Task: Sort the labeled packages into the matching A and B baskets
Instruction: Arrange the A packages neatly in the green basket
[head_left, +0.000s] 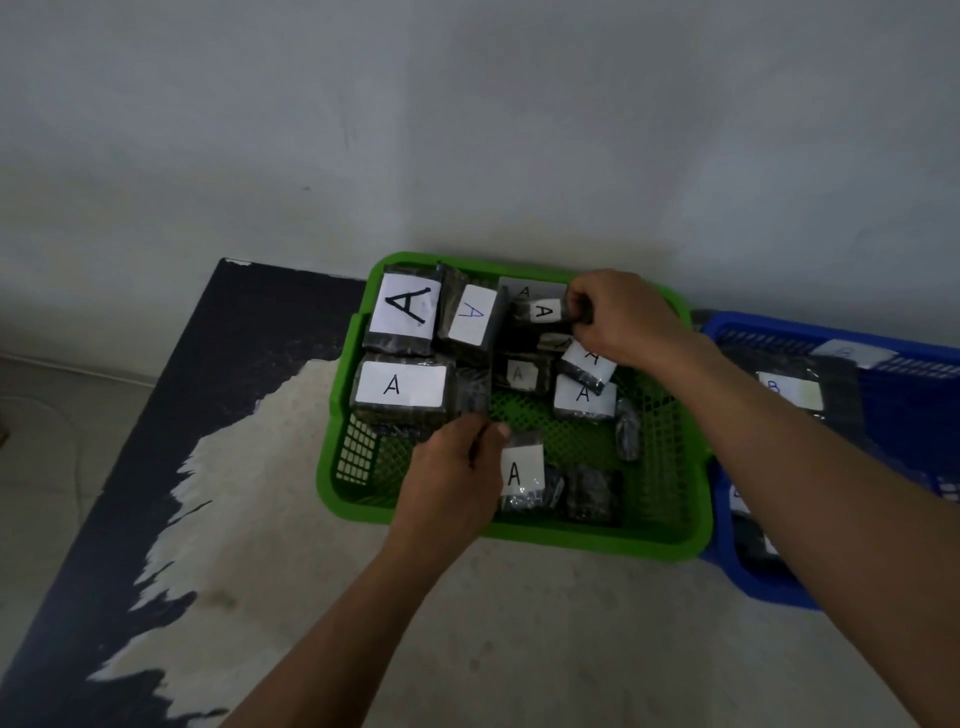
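A green basket (670, 540) holds several dark wrapped packages with white A labels. My right hand (623, 317) is at the basket's far side, shut on a small A package (540, 312) held above the others. My left hand (452, 478) reaches over the near rim and pinches a dark package (472, 395) beside a large A package (400, 387). Another A package (522, 470) lies just right of that hand. The blue basket (904, 415) stands to the right, with a B package (789, 389) inside, partly hidden by my right forearm.
Both baskets sit on a worn table with a dark peeling edge (171, 415), against a pale wall (467, 130). A floor area shows at the far left, below the table's left edge.
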